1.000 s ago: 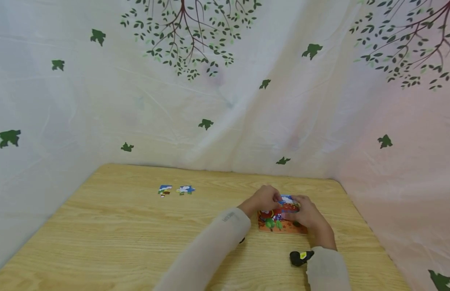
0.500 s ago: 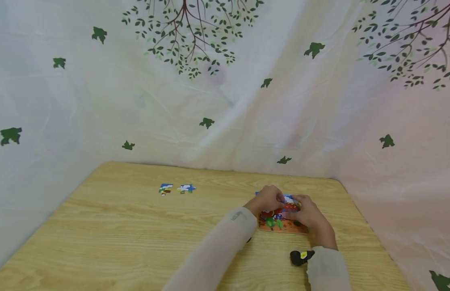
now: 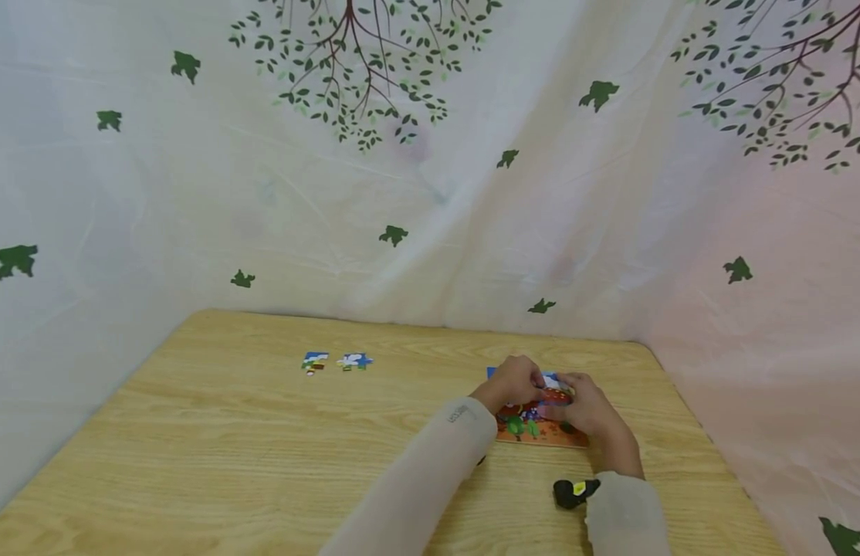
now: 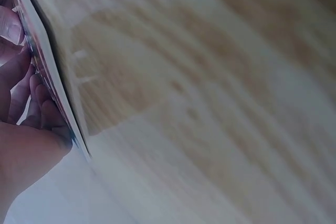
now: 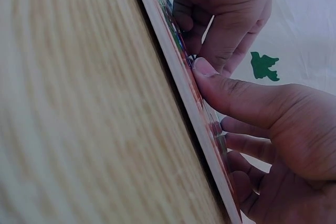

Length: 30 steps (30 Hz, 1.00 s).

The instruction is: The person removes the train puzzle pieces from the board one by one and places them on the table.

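A jigsaw puzzle board (image 3: pixel 541 440) lies at the table's right side, its picture red, blue, green and orange. My left hand (image 3: pixel 516 380) reaches over its upper left part with curled fingers, pinching at a puzzle piece mostly hidden beneath them. From the right, my right hand (image 3: pixel 588 403) spans a red-and-white puzzle piece (image 3: pixel 556 396) between thumb and fingers. In the right wrist view its thumb (image 5: pixel 206 72) rests on the puzzle face, the left hand (image 5: pixel 223 17) close beside it. The left wrist view catches the board's edge (image 4: pixel 65 93) side-on, hands at its face.
Two loose puzzle pieces, one blue and brown (image 3: pixel 315 363) and one blue and white (image 3: pixel 354 361), lie at the back left of the wooden table (image 3: pixel 215 432). A black wrist device (image 3: pixel 574 493) sits by the right sleeve. A leaf-printed curtain (image 3: pixel 430 193) hangs behind.
My left hand and forearm have shifted slightly right across the board, uncovering its blue upper left corner. The right hand keeps almost the same place. Both loose pieces lie unmoved.
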Motion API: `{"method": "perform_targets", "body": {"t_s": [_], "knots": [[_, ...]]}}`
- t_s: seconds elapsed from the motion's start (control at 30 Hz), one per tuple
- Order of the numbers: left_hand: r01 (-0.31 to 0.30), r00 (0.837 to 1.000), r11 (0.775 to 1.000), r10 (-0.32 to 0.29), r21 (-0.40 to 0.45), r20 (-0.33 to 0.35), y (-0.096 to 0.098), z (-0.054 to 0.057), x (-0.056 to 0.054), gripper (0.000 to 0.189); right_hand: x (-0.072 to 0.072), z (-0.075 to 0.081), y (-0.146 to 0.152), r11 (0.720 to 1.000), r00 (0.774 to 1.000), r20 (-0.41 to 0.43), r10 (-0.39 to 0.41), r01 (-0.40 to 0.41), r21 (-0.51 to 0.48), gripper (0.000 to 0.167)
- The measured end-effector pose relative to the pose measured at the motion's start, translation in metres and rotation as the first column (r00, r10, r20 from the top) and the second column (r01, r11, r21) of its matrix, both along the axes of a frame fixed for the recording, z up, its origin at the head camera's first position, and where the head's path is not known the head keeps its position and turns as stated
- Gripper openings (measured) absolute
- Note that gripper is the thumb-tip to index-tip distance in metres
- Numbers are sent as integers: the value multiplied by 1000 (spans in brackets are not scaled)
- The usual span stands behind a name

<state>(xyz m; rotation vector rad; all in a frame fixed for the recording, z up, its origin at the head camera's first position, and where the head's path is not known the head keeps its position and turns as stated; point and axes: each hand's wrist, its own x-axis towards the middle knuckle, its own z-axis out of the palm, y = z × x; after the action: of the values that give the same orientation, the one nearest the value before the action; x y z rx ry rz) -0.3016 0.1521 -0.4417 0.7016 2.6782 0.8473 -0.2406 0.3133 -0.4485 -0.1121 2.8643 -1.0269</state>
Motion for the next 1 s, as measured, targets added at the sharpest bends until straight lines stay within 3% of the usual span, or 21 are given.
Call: {"method": "perform_targets", "body": {"t_s": [0.13, 0.47, 1.0], "knots": [[-12, 1000, 1000, 12, -3, -14, 0, -1, 0, 13, 0, 0, 0, 1000, 1000, 13, 5, -4, -25, 83], [-50, 998, 998, 51, -28, 26, 2, 4, 3, 14, -2, -3, 2, 999, 1000, 15, 4, -4, -52, 81], [-31, 1000, 996, 31, -89, 4, 4, 5, 3, 12, -2, -2, 0, 996, 1000, 11, -3, 4, -86, 77]]}}
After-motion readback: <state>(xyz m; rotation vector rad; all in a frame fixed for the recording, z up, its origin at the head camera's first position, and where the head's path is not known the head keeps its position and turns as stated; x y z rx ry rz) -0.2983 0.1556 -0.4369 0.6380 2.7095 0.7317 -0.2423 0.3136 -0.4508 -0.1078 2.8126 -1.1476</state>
